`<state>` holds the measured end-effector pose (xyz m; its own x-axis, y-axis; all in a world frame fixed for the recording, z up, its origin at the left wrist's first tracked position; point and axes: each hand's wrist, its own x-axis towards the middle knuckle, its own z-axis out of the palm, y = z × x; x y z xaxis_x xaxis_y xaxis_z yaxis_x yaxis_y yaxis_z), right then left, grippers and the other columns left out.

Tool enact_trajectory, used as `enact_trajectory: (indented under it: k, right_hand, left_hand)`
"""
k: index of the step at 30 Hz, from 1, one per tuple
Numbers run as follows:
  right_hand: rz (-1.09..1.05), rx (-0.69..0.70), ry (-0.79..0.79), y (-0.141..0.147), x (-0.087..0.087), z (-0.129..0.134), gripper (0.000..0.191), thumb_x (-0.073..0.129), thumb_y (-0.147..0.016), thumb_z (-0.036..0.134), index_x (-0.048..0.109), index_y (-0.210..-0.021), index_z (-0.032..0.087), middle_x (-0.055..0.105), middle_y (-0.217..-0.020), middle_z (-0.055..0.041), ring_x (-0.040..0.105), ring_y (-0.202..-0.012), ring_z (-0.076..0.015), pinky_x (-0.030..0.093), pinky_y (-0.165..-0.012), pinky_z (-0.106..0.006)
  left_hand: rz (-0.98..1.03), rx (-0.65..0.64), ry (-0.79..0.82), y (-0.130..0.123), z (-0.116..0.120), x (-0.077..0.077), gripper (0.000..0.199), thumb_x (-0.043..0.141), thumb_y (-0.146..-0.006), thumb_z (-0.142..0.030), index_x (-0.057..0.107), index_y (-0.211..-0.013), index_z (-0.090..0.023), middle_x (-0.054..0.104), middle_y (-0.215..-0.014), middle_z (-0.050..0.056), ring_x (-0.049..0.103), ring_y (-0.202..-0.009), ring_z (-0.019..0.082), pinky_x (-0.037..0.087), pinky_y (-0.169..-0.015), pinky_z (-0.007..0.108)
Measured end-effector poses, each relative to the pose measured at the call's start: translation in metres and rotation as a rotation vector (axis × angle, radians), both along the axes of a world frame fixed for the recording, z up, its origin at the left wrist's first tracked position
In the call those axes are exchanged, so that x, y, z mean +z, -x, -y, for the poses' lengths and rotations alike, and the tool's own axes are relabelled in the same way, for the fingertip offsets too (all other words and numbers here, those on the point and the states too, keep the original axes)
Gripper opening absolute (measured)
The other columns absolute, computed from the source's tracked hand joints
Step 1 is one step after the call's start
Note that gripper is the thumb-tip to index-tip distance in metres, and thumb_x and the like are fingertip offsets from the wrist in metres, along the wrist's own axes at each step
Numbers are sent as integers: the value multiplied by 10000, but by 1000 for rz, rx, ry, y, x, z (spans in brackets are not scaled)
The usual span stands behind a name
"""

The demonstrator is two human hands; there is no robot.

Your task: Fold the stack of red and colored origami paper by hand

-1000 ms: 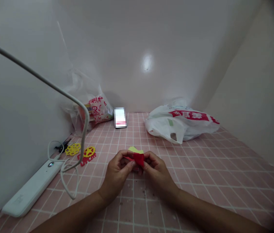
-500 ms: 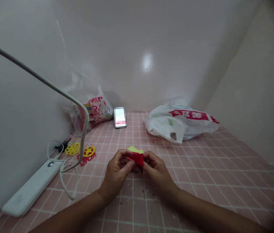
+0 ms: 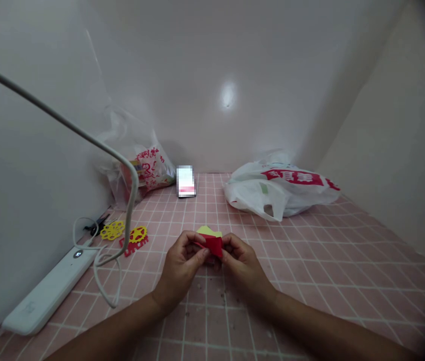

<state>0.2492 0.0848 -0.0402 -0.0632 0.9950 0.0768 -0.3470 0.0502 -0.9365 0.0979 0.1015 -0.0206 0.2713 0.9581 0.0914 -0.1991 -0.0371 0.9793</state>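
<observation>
Between my two hands is a small folded piece of paper (image 3: 214,244), red on the near side with a yellow part showing along its top. My left hand (image 3: 182,263) pinches its left side, thumb in front and fingers behind. On the right edge, my right hand (image 3: 245,265) grips with thumb and fingertips. Both hands are closed on the paper, just above the pink tiled-pattern tabletop (image 3: 212,331). The fingers hide the paper's lower part and its back.
At left lie a white power bank (image 3: 50,291) with a looping cable (image 3: 134,190), yellow gear-shaped pieces (image 3: 112,230) and a red toothed piece (image 3: 136,247). A phone (image 3: 186,181) leans at the back between a clear bag (image 3: 150,168) and a white plastic bag (image 3: 272,188). Walls enclose the table.
Hardly anything differs. The paper tilts very slightly between my fingers, and a little more of its yellow part shows at the left. Both hands keep their hold.
</observation>
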Motion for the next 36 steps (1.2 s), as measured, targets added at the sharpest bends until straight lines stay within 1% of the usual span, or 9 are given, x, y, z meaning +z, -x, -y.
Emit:
enact_trajectory:
  k: [7,11,15,22,26,29,31,33,36]
  right_hand:
    - [60,42,-60,-5,-5,-1,193,698,-832,360,610,-813,190,572,-769,9,514,-641,-115,420,-588,-239]
    - [70,57,-61,-5,-6,-1,177,679,-854,357,616,-837,193,577,-776,6,509,-646,-114,413,-589,-237]
    - [71,54,-43,-5,-7,0,189,676,-855,378,617,-846,198,583,-793,0,525,-660,-121,421,-599,-242]
    - [75,56,-40,-5,-5,0,255,680,-837,440,606,-824,196,593,-774,-8,536,-653,-135,437,-597,-254]
    - [59,59,-42,-5,-4,0,230,669,-854,418,612,-834,197,589,-776,-3,533,-648,-127,431,-595,-249]
    - [42,85,-68,-5,-5,0,195,657,-872,388,622,-857,196,578,-766,6,515,-634,-115,418,-588,-241]
    - [51,85,-82,-5,-7,0,182,654,-877,374,626,-855,196,568,-755,11,503,-631,-110,408,-585,-235]
    - [76,79,-86,-6,-8,-1,176,657,-876,368,630,-845,196,565,-761,11,501,-645,-111,408,-593,-234]
    - [90,80,-83,-6,-9,-1,169,660,-876,362,631,-850,197,574,-794,4,515,-674,-116,420,-612,-239]
  left_hand:
    - [40,-15,55,1,-3,1,259,778,-720,-265,561,-825,-168,614,-799,3,599,-721,128,521,-650,234]
    - [70,-32,62,1,-5,-2,257,779,-718,-253,552,-803,-170,601,-780,-12,576,-703,111,502,-638,212]
    - [67,-46,75,1,-5,-2,251,777,-724,-255,555,-805,-168,606,-781,-16,586,-700,111,508,-634,213]
    - [82,-78,116,1,-6,-2,278,793,-710,-279,556,-797,-163,630,-781,-5,621,-695,130,542,-633,249]
    - [76,-75,104,0,-6,-3,247,788,-715,-248,577,-808,-159,639,-785,-6,619,-693,117,527,-634,224]
    - [84,-60,110,0,-6,-2,286,805,-687,-224,583,-858,-170,657,-820,1,627,-731,126,529,-659,230]
    - [87,-96,122,0,-5,-2,276,796,-699,-228,598,-884,-172,665,-837,8,636,-740,135,537,-676,251]
    - [78,-150,129,0,-5,-2,212,769,-735,-245,621,-862,-163,664,-815,11,640,-713,137,541,-676,267]
    - [77,-167,133,1,-6,-4,171,760,-750,-255,642,-822,-154,663,-789,10,640,-697,139,537,-675,271]
